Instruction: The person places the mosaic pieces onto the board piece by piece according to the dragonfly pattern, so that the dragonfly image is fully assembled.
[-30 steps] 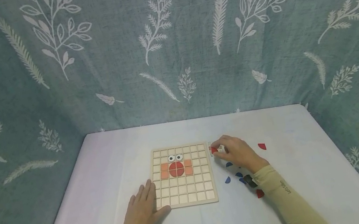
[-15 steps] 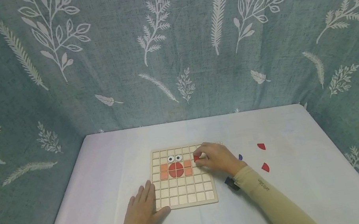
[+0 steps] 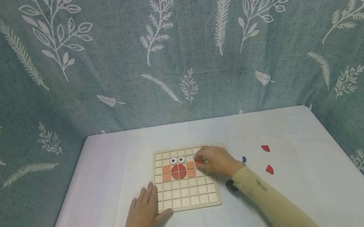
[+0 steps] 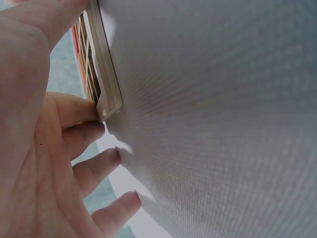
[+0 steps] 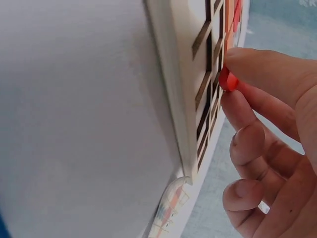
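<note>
My right hand (image 3: 217,161) pinches a red quarter-circle tile (image 5: 229,80) between thumb and fingertips. It holds the tile right at the grid of a wooden board (image 3: 188,201), just right of the orange tiles (image 3: 190,169). On the board, a red disc of quarter tiles (image 3: 178,171) sits between orange squares, under two eye tiles (image 3: 177,160). My left hand (image 3: 143,215) lies with straight fingers at the board's near left corner; in the left wrist view its thumb and fingers touch the board's edge (image 4: 106,64).
Two loose red quarter tiles, a far one (image 3: 265,148) and a nearer one (image 3: 269,170), lie on the white table (image 3: 310,180). A blue tile (image 3: 244,159) shows beside my right wrist. A gridded picture card (image 5: 171,208) lies off the board's right side, partly hidden by my hand.
My right hand has carried the red quarter-circle tile left, from beside the board onto its right part, then slightly lower. My left hand has stayed in place.
</note>
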Action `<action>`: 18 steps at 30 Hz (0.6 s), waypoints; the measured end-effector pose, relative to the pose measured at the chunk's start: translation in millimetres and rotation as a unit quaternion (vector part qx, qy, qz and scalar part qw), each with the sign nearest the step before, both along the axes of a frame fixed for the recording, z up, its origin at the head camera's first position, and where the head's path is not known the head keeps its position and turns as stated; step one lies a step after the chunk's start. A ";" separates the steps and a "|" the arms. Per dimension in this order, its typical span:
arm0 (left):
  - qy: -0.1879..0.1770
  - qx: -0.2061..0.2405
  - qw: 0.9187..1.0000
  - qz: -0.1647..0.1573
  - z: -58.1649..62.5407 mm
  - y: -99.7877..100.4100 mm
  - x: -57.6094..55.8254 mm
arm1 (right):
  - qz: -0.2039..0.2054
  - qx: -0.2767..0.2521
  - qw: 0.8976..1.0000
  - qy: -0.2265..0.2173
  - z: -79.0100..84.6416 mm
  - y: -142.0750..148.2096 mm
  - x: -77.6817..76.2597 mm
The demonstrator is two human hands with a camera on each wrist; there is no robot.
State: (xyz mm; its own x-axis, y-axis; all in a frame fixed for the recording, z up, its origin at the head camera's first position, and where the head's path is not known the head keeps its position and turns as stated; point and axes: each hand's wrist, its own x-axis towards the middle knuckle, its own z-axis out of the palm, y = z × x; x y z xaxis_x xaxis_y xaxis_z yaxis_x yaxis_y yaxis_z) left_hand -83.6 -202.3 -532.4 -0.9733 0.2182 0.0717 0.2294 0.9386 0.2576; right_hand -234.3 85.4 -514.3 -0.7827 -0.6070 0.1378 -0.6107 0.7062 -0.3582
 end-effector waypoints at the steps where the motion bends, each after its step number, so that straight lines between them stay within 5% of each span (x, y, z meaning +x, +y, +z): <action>1: 0.001 -0.001 1.000 0.000 0.3 0.2 -0.1 | -0.002 0.003 1.000 -0.002 0.2 -0.4 -0.4; 18: 0.005 0.002 1.000 0.001 1.4 0.7 2.0 | -0.021 0.029 0.999 -0.040 1.2 -8.3 1.6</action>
